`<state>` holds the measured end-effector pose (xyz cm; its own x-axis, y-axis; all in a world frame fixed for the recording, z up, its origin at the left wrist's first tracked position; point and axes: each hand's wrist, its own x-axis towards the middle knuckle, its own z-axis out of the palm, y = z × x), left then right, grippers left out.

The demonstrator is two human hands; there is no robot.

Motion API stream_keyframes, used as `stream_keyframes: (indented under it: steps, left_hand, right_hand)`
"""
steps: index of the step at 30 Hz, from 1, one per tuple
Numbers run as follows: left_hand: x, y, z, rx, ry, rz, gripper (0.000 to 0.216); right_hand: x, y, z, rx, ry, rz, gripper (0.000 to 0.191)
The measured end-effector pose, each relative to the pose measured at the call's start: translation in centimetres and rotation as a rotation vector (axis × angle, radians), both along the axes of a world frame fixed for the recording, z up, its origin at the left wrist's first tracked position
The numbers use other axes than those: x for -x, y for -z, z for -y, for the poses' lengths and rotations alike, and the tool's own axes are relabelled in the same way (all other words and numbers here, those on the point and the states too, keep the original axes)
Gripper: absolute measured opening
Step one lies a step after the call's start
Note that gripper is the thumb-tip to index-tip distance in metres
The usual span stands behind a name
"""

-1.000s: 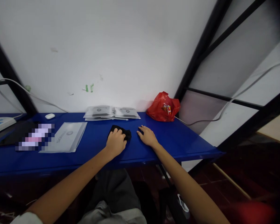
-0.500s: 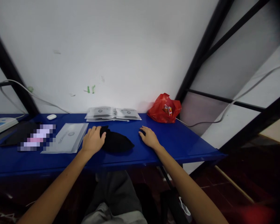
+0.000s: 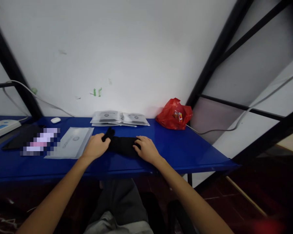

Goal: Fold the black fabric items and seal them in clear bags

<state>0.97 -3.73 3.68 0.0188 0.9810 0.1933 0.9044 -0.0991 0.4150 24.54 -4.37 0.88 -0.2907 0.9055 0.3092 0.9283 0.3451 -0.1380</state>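
Observation:
A black cloth item (image 3: 123, 146), soft and folded, lies on the blue table between my two hands. My left hand (image 3: 97, 145) is closed around its left end, where a short black piece sticks up past the fingers. On its right end rests my right hand (image 3: 146, 148), fingers spread and lying over the fabric. Just left of my left hand is a frosted plastic pouch (image 3: 72, 141) with a printed logo, lying flat. Whatever is under my right palm is hidden.
Several more logo pouches (image 3: 107, 117) are stacked against the wall. A red plastic bag (image 3: 172, 115) stands at the back right. To the left are a white earbud case (image 3: 55, 120), a dark flat object (image 3: 17, 138) beside a blurred-out patch, and a power strip (image 3: 5, 126).
My right hand has moved left onto the cloth's right end. The cloth's pointed right side now looks squarer. My left hand keeps its grip, and the camera view has shifted slightly.

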Motion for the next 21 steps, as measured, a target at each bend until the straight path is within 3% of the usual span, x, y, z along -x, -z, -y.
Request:
stream_keyframes:
  steps: [4, 7, 11, 14, 17, 21]
  left_hand:
    - [2.1, 0.4, -0.1, -0.160, -0.156, -0.048, 0.030]
    - [1.4, 1.1, -0.3, -0.221, 0.008, -0.116, 0.032]
    - [-0.2, 1.3, -1.1, -0.023, 0.132, -0.262, 0.030]
    - [-0.3, 1.2, -2.1, -0.007, 0.159, -0.340, 0.032]
    - [0.3, 1.1, -3.6, 0.064, 0.195, -0.317, 0.042]
    - [1.2, 0.7, -5.2, 0.187, 0.237, -0.256, 0.035]
  right_hand:
    - [-3.1, -1.1, -0.9, 0.049, 0.158, 0.049, 0.025]
    - [-3.3, -1.5, -1.3, 0.059, 0.160, 0.017, 0.029]
    - [-2.3, -1.2, -2.0, 0.107, 0.104, 0.005, 0.034]
    - [-2.1, -1.4, -2.7, 0.143, 0.130, 0.016, 0.033]
    - [-2.5, -2.0, -3.5, 0.212, 0.182, 0.015, 0.033]
    - [-3.4, -3.0, -4.8, 0.338, 0.199, 0.009, 0.031]
